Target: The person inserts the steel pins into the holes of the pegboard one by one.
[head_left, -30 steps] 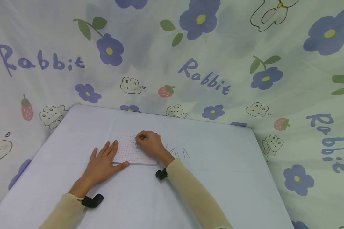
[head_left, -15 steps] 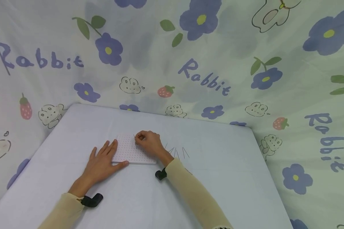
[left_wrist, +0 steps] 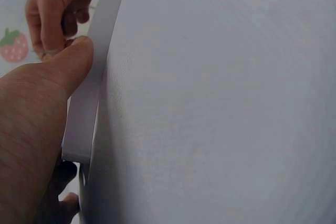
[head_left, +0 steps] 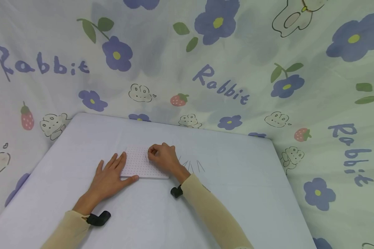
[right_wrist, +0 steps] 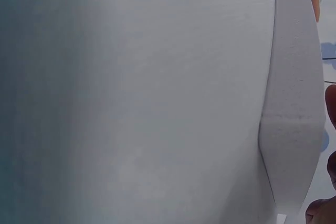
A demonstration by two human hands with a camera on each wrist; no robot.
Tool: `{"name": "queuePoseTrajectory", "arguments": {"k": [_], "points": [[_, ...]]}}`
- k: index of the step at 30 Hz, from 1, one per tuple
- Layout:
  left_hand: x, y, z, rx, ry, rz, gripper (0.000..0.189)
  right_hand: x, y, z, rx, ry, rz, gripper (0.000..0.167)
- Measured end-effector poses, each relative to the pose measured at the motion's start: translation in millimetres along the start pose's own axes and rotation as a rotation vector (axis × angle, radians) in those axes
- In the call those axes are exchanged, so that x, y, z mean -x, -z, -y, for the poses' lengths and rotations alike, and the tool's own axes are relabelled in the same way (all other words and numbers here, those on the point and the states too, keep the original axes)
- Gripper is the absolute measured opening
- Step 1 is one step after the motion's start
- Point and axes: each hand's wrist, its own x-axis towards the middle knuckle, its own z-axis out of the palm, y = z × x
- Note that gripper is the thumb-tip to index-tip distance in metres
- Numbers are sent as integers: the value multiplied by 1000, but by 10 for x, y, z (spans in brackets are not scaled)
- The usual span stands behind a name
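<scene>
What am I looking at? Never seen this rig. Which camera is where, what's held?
There is no robot here: a person works with two bare hands. The wide picture comes from a camera on the head; the two close ones come from the wrists, probably the black units there. On the white table lies a pink-dotted block, with several thin dark sticks to its right. The left hand rests at the block's left end, thumb against the near edge. The right hand is over the block and seems to pinch another thin stick, though that is too small to be sure.
</scene>
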Motion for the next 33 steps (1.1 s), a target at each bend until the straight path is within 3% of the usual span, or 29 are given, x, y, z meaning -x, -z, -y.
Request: {"name": "queuePoseTrajectory", "arguments": {"k": [16,26,33], "points": [[11,43,-44,5,12,19,111,47,86,-10,64,-5,3,10],[-4,0,-25,-3,7,11,113,142,489,-172,49,-40,27,11],[-17,-19,-10,8,-6,5,113,369,851,-521,49,-51,18,15]]}}
